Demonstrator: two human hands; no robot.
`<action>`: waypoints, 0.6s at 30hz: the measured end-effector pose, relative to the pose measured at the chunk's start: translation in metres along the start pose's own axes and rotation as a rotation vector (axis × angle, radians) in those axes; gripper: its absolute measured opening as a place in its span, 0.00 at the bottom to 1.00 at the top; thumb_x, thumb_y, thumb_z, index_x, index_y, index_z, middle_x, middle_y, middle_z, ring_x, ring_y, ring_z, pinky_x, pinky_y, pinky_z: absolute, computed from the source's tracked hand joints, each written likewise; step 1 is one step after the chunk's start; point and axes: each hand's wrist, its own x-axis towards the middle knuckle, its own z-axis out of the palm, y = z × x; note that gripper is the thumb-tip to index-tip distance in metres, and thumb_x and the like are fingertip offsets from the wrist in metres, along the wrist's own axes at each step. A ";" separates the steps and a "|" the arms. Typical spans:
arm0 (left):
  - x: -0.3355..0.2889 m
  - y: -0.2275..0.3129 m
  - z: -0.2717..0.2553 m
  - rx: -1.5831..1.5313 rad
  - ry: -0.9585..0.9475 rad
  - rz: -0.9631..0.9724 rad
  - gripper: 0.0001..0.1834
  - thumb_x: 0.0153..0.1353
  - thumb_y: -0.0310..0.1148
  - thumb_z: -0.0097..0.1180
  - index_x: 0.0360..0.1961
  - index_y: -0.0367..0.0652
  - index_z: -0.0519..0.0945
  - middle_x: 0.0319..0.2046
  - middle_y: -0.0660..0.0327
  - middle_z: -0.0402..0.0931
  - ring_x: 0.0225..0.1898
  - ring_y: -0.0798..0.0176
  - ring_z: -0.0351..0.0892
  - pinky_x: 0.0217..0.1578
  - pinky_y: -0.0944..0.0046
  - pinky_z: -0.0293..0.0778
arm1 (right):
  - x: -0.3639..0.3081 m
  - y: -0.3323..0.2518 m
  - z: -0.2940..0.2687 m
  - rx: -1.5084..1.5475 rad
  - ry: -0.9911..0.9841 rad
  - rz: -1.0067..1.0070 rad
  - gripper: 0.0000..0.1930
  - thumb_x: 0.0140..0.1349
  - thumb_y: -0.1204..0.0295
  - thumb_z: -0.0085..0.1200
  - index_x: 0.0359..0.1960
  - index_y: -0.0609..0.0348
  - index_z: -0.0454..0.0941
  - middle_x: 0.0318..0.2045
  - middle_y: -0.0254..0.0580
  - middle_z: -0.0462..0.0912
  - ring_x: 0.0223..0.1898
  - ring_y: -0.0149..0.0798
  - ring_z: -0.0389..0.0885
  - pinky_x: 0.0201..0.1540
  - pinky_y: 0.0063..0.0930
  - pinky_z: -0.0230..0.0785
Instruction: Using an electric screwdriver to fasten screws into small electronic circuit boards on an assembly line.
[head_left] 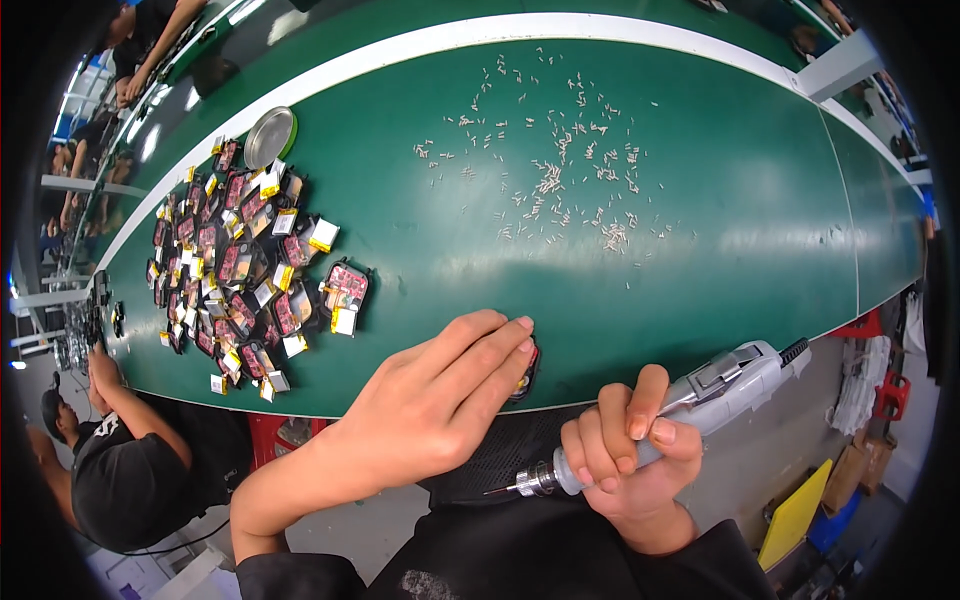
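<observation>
Screwdriver (705,405), likely stiff and weighty, suits the right hand (640,460) wrapped round its front; left hand (435,395) covers a unit (527,376), pinch unclear.

Casings (240,262) lie left on the table (400,240); screws (549,180) right; dish (268,138) behind casings.

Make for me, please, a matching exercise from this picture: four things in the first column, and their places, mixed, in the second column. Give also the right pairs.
Things
1. Silver-grey tool
2. Tiny pale pieces
3. Round dish
4. Left hand

Places
A. At the far side of the pile of units
B. Over a small dark unit by the near table edge
C. In the fingers of the right hand
D. Scattered loose across the green table

Right pairs: 1-C; 2-D; 3-A; 4-B
</observation>
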 end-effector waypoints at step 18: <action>0.000 0.020 0.016 0.315 0.103 0.159 0.19 0.38 0.20 0.59 0.35 0.22 0.77 0.38 0.42 0.77 0.35 0.50 0.79 0.30 0.62 0.79 | -0.005 0.031 0.002 -0.040 0.074 0.050 0.03 0.62 0.74 0.44 0.35 0.58 0.65 0.22 0.39 0.67 0.18 0.33 0.67 0.25 0.28 0.64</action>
